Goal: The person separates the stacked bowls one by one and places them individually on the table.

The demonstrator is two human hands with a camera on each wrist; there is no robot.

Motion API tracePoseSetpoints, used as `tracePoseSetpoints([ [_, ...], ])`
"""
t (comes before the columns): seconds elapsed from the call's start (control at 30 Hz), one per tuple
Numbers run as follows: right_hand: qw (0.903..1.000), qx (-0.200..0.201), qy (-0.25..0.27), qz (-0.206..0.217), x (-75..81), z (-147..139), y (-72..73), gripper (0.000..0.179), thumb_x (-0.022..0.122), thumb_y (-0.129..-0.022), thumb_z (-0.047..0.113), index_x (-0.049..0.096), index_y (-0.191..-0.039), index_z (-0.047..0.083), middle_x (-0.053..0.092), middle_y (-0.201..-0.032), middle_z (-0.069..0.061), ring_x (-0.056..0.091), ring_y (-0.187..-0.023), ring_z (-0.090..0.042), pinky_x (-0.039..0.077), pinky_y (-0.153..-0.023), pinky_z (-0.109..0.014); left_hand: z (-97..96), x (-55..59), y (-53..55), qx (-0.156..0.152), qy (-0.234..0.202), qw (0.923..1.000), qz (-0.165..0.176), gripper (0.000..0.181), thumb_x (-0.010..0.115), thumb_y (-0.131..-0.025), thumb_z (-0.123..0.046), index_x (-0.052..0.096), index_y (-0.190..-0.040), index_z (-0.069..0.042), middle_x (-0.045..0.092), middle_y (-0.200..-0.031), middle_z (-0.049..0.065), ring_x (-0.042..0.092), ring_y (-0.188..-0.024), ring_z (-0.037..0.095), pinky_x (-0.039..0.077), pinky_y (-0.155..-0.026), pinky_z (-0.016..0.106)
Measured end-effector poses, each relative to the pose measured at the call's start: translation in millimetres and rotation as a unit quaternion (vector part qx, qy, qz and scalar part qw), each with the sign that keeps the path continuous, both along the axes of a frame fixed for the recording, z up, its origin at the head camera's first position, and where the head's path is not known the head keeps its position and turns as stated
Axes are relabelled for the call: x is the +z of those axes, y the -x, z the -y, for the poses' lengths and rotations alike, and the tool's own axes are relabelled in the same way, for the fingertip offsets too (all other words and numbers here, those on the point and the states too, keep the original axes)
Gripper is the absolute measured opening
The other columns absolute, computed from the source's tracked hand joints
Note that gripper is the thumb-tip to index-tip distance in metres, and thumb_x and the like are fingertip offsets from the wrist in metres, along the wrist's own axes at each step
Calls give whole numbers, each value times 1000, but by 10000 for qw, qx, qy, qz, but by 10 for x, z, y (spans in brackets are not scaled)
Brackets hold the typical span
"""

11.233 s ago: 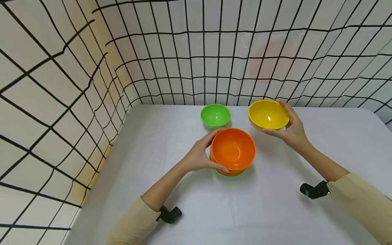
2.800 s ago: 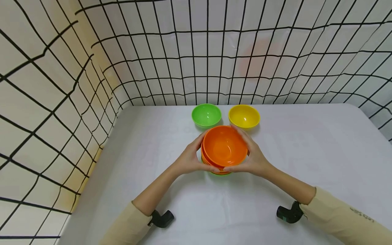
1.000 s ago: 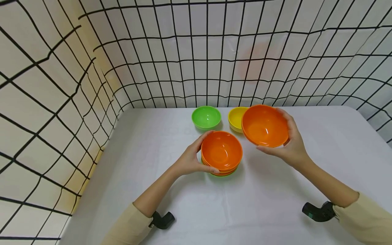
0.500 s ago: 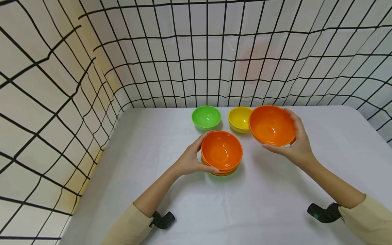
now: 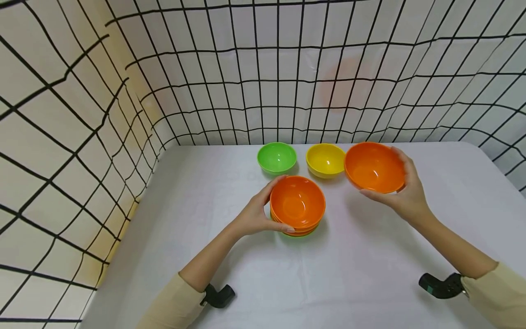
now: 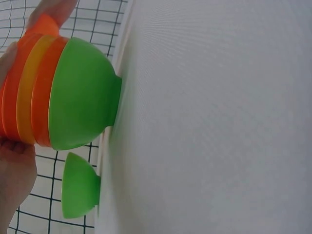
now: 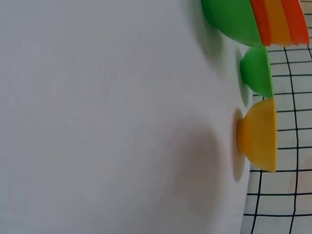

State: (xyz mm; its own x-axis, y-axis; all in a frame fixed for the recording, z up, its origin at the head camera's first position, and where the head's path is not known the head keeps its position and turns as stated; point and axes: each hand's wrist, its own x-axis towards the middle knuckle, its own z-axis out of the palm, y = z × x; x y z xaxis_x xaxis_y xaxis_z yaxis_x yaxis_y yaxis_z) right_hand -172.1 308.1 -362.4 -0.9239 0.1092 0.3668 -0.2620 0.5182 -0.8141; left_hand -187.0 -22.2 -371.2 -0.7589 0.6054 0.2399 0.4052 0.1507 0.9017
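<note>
My left hand [image 5: 263,210] curls its thumb and fingers round the side of a stack of nested bowls [image 5: 297,203], orange on top. In the left wrist view the stack's lowest bowl is green [image 6: 80,95], with orange and yellow rims above it. Off to the right, my right hand [image 5: 404,192] pinches an orange bowl [image 5: 374,167] by its right side, raised over the table. A yellow bowl [image 5: 326,161] stands just left of that raised bowl, and a green bowl [image 5: 277,158] stands left of the yellow one.
A white-covered table [image 5: 255,283] lies under everything. Black grid mesh [image 5: 263,82] stands along the back edge and on the left side. Black wrist cameras [image 5: 219,296] hang below both sleeves.
The right hand lifted the top orange bowl off the stack and carried it rightward, past the yellow bowl. Earlier, it set the yellow bowl beside the green one. The left hand kept to the stack.
</note>
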Motion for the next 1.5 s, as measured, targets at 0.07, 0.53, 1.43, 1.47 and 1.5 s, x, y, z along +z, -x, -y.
tracePoseSetpoints([
  [0.07, 10000, -71, -20, 27, -17, -47, 11, 99, 80, -64, -4, 27, -144, 18, 35, -139, -4, 34, -116, -5, 40, -78, -1, -4, 0, -5, 2, -16, 10000, 29, 101, 84, -62, -5, 25, -144, -8, 39, -143, 5, 38, -130, 16, 32, -109, 37],
  [0.53, 9962, -678, -198, 512, -129, -367, 141, 94, 77, -73, 12, 19, -146, 20, 29, -144, -6, 30, -123, -17, 41, -87, -10, 3, -20, -25, -10, 30, 10000, 94, 101, 84, -63, -5, 24, -145, -8, 38, -143, 7, 37, -131, 19, 31, -109, 39],
  [1.43, 9868, -1100, -409, 1116, -316, -516, 494, 101, 75, -75, 37, 10, -148, 8, 18, -148, -18, 25, -127, -40, 34, -98, -63, 10, 6, -11, -84, 52, 9999, 32, 101, 84, -63, -6, 24, -145, -10, 39, -142, 7, 38, -130, 20, 31, -109, 37],
  [1.47, 9866, -1110, -425, 1122, -321, -520, 513, 102, 74, -75, 38, 10, -148, 7, 18, -148, -18, 25, -127, -41, 34, -97, -63, 9, 4, -10, -87, 55, 9999, 29, 102, 84, -63, -6, 24, -145, -10, 39, -142, 7, 38, -130, 20, 31, -109, 37],
  [1.5, 9863, -1115, -425, 1140, -325, -524, 531, 103, 74, -75, 39, 9, -148, 7, 18, -149, -18, 25, -128, -41, 34, -97, -63, 9, 2, -9, -87, 51, 9999, 21, 102, 84, -63, -6, 24, -145, -10, 39, -142, 7, 38, -130, 19, 31, -110, 36],
])
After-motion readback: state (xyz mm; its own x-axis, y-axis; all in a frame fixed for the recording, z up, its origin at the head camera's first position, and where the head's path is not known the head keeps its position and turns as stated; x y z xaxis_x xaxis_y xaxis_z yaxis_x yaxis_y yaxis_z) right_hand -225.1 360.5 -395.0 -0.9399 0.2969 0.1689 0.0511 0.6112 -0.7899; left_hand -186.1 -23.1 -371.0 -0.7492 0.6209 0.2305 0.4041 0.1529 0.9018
